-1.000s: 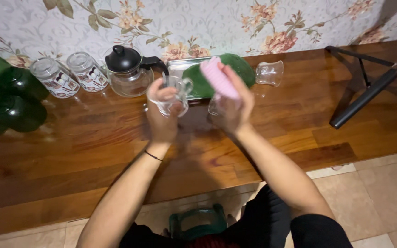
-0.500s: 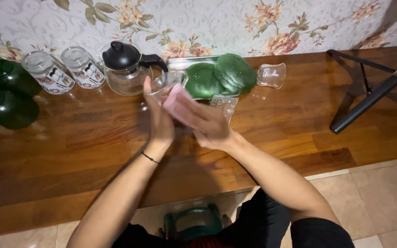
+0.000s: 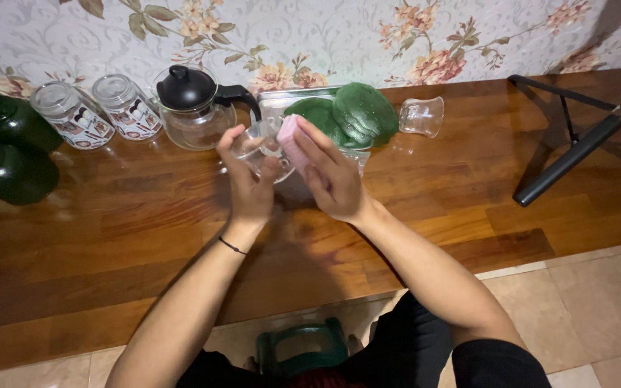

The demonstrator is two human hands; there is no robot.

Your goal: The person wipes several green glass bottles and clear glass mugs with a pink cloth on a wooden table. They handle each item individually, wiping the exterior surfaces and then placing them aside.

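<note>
My left hand (image 3: 248, 184) grips a small clear glass cup (image 3: 259, 146) above the wooden table (image 3: 145, 230). My right hand (image 3: 333, 176) holds a pink sponge (image 3: 293, 141) and presses it against the side of the cup. Just behind my hands lies a metal tray (image 3: 273, 102) carrying two green round cloths (image 3: 357, 113). Another clear glass (image 3: 357, 159) sits partly hidden behind my right hand.
A glass teapot with a black lid (image 3: 192, 106) and two patterned glass jars (image 3: 73, 115) stand at the back left. Dark green bottles (image 3: 5, 154) sit at the far left. A tipped clear glass (image 3: 421, 116) lies right of the tray. A black tripod (image 3: 576, 147) occupies the right.
My right hand lifted the pink sponge away from the cup, swept down and back, and now presses it to the cup again. My left hand kept hold of the cup.
</note>
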